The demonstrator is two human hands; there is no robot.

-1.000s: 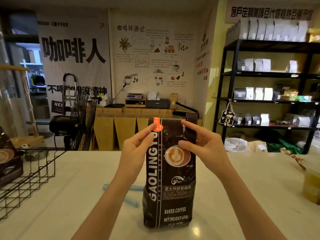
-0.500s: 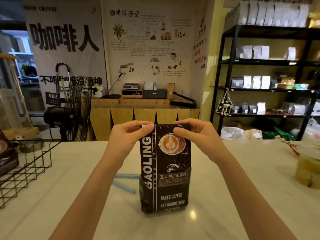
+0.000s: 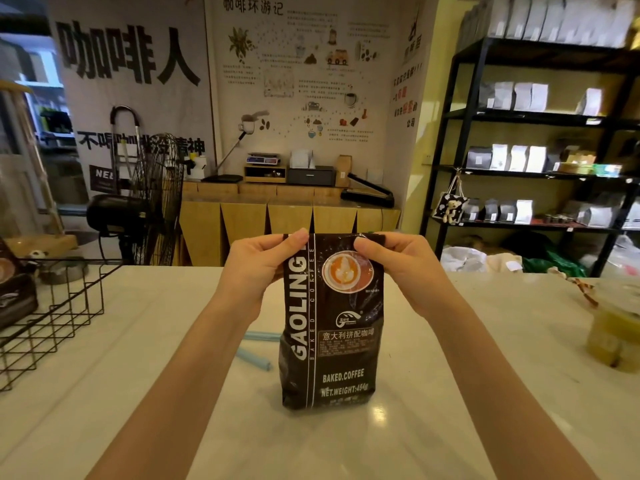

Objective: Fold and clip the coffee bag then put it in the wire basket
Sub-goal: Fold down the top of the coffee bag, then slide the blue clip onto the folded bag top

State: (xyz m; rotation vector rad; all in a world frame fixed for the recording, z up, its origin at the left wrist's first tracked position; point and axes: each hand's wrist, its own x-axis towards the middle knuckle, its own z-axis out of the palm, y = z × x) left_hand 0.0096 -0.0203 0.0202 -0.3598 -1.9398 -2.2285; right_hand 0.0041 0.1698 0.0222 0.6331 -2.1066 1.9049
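Coffee bag (image 3: 332,327) stands upright on the white counter (image 3: 450,393), centre of view, top edge folded over. Left hand (image 3: 258,270): grip pinching the bag's top left corner, thumb on the front face. Right hand (image 3: 403,268): grip pinching the top right corner likewise. Two pale blue clip sticks (image 3: 254,348) lie flat on the counter just left of the bag, partly hidden behind the left forearm. Wire basket (image 3: 52,323) sits at the counter's left edge, well apart from the bag.

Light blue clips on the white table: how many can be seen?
2. One light blue clip lies behind the coffee bag, partly hidden; the other clip lies nearer, left of the bag's base. More may be hidden.
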